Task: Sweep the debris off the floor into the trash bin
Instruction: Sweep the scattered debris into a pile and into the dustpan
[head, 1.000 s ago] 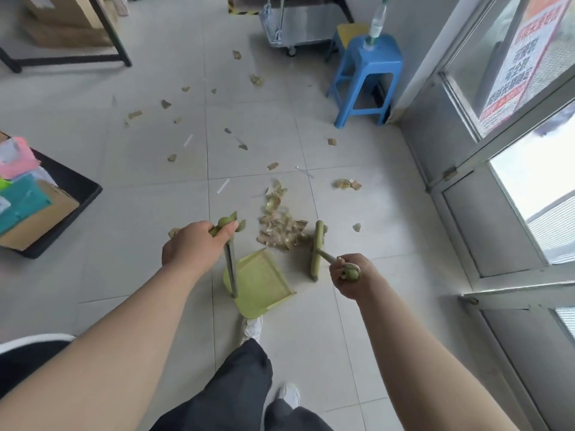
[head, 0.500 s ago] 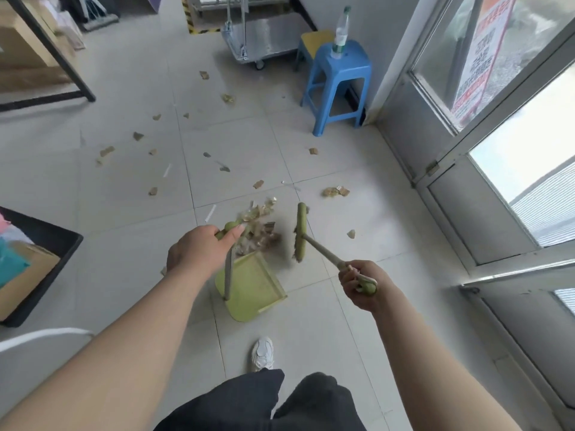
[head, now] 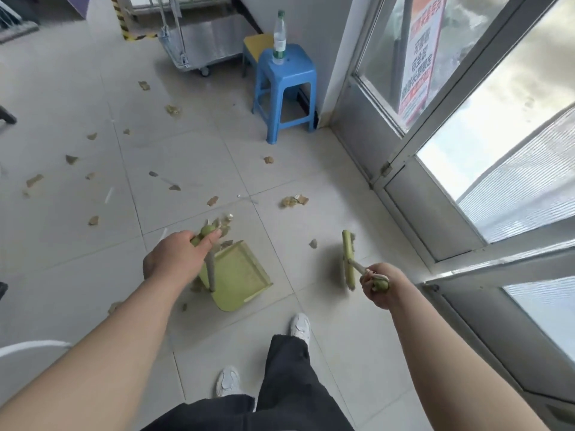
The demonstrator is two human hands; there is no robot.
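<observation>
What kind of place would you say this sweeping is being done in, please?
Probably a workplace entrance or utility area, not a home: tiled floor beside metal-framed glass doors bearing a poster, a metal cart by hazard-striped tape, and a plastic stool.

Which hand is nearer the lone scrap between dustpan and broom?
Right. The right hand holds the broom, just right of the scrap; the left hand sits farther left, beyond the dustpan.
</observation>
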